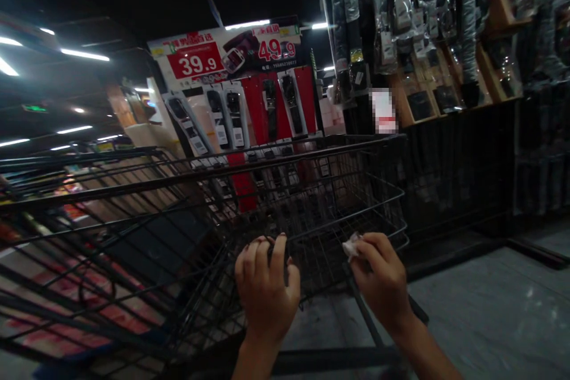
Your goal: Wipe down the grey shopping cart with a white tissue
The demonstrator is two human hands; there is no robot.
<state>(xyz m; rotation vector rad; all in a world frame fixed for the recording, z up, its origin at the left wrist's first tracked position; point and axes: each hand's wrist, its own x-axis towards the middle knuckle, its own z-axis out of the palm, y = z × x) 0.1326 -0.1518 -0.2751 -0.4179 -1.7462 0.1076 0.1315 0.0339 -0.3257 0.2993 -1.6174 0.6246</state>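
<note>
A black wire shopping cart (pixel 312 157) stretches across the view in front of me. My left hand (pixel 267 282) is at the lower middle, back of the hand toward me, against the cart's dark wires. Its fingers curl forward and the thumb sits to the right; what lies under them is too dark to make out. To the right, my right hand (pixel 380 279) is closed, pinching a crumpled white tissue (pixel 352 246) between thumb and fingers. This hand is in front of the cart's right end.
Packaged belts (pixel 290 101) hang on a red display under a price sign (pixel 196 63). More plastic-wrapped belts (pixel 403 0) hang at upper right above wooden display boxes (pixel 412 92). Grey floor (pixel 490 309) shows at lower right. Pink-patterned goods (pixel 89 309) are behind the wires on the left.
</note>
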